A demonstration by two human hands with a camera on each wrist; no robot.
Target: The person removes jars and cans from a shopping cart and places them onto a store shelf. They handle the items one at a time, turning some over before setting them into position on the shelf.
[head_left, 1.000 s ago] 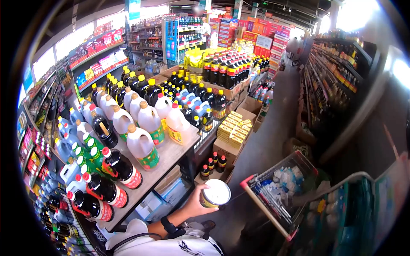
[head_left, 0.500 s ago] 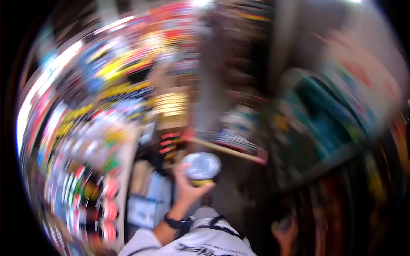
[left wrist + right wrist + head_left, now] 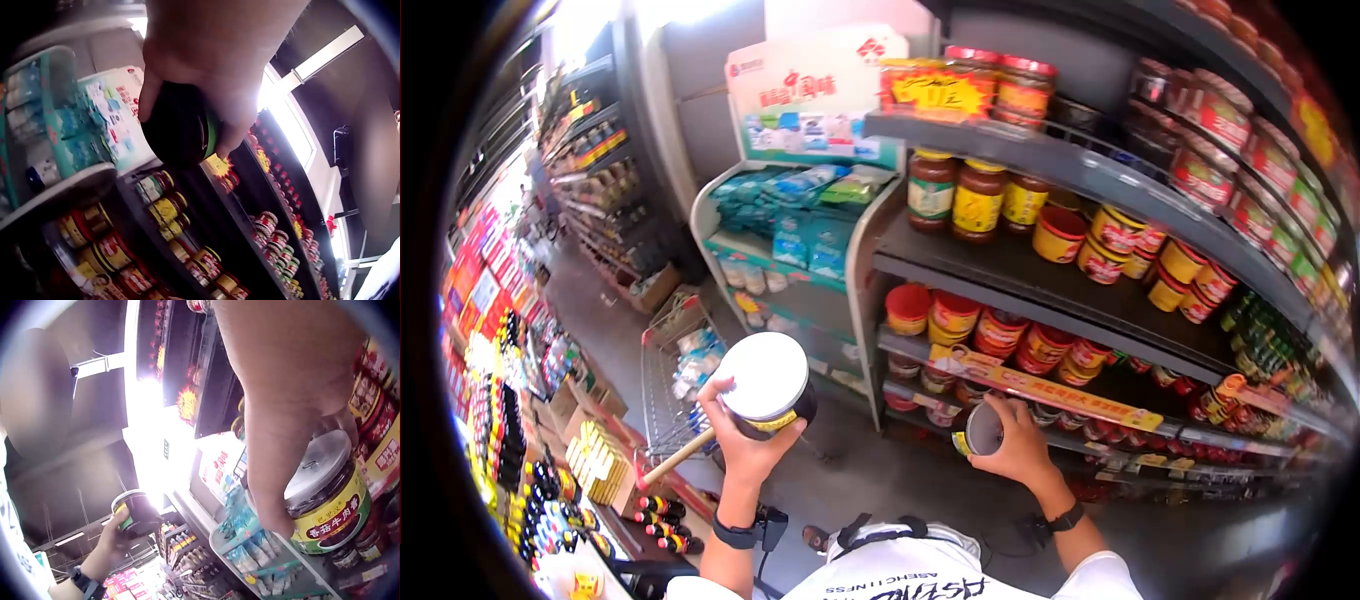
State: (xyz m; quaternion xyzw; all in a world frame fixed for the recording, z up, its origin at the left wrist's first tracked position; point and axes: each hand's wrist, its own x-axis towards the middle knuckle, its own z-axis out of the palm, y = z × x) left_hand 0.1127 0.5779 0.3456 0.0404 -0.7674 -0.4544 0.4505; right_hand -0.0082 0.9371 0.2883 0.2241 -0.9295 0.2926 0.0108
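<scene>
My left hand [image 3: 745,450] grips a sauce jar [image 3: 768,375] with a broad white lid and a dark body with a yellow label, held up over the aisle. In the left wrist view this jar [image 3: 178,128] is mostly in shadow, with fingers wrapped around it. My right hand [image 3: 1022,450] holds a second sauce jar [image 3: 982,430] in front of the lower shelves. Seen from the right wrist, that jar [image 3: 331,519] has a translucent white lid, dark contents and a yellow and green label, with the thumb against its side.
Shelves [image 3: 1000,258] of jars and red-lidded tubs [image 3: 955,318] rise on the right. A teal and white display stand [image 3: 865,330] with packets is ahead. The shopping cart [image 3: 668,345] stands left of it, near a stack of yellow boxes [image 3: 595,460].
The head view has swung right from the bottle display to the jar shelves. My left hand keeps its jar throughout. My right hand has come into view, holding another jar.
</scene>
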